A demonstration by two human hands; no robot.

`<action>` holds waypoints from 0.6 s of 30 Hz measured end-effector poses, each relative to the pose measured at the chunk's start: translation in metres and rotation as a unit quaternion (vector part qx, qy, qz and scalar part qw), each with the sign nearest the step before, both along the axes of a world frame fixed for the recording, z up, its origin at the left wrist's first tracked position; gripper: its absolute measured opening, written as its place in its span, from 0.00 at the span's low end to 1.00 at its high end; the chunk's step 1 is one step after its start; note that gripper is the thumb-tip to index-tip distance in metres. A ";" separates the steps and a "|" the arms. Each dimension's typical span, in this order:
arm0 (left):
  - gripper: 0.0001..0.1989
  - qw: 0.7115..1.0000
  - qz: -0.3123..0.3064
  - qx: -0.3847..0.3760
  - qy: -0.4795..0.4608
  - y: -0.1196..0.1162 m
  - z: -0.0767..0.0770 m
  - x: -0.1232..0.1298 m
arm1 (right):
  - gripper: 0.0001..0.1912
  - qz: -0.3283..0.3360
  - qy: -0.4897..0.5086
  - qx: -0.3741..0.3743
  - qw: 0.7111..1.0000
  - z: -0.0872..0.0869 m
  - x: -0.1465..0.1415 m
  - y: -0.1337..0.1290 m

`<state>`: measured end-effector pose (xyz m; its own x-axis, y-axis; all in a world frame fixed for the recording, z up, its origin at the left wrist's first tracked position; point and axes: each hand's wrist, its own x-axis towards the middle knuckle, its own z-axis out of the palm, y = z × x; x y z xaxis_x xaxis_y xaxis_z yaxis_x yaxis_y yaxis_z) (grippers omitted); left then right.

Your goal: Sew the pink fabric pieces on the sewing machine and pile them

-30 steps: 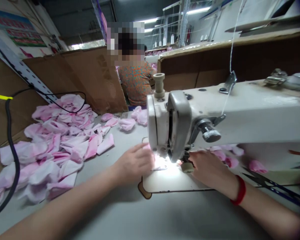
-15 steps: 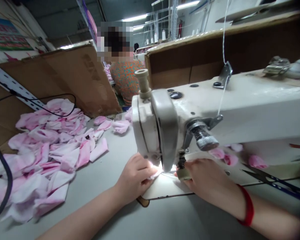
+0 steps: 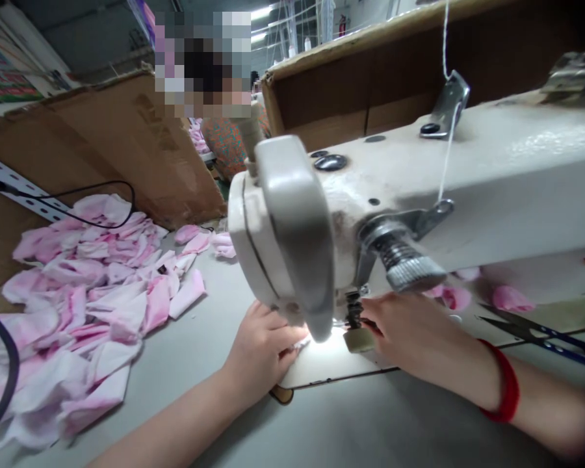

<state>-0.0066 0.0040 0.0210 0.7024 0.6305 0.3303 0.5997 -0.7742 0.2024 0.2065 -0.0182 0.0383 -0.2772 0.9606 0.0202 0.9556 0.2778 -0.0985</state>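
Both hands at sewing machine (image 3: 292, 227), cloth at the needle

L hand (image 3: 263, 354) curled on small pink-white cloth piece (image 3: 299, 344), clamping it to lit machine bed (image 3: 322, 365) just left of presser foot (image 3: 358, 339). R hand (image 3: 409, 328) sits apart, fingers (image 3: 370, 311) right by the needle bar (image 3: 353, 309), can't tell if they grip anything; red band (image 3: 504, 390) on wrist. Big pile of pink-white cloth pieces (image 3: 78, 299) on table (image 3: 394, 416) left of machine, a few more behind it, snips (image 3: 521, 331) near right edge. Co-worker in orange print top (image 3: 227, 146) sits beyond the cardboard sheet (image 3: 127, 149).
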 end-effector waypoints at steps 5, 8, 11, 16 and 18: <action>0.11 0.997 -0.058 -0.018 0.048 -0.003 0.006 -0.003 | 0.13 0.003 0.011 0.037 0.999 -0.007 0.000 -0.006; 0.12 0.997 -0.077 0.010 0.028 -0.004 0.006 -0.005 | 0.12 0.029 0.009 0.052 0.998 -0.012 -0.004 -0.015; 0.12 0.997 -0.072 0.033 0.027 -0.004 0.002 -0.004 | 0.12 0.028 -0.010 0.056 0.998 -0.015 -0.009 -0.017; 0.10 0.997 -0.052 0.049 0.028 -0.004 -0.006 -0.001 | 0.13 -0.001 -0.023 0.056 0.998 -0.012 -0.010 -0.012; 0.10 0.997 -0.051 0.054 0.026 -0.004 -0.006 0.000 | 0.12 0.003 -0.028 0.062 0.998 -0.012 -0.010 -0.012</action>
<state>-0.0065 -0.0003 0.0150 0.7787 0.5184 0.3535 0.5250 -0.8468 0.0853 0.1967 -0.0303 0.0264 -0.2867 0.9501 0.1230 0.9570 0.2900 -0.0093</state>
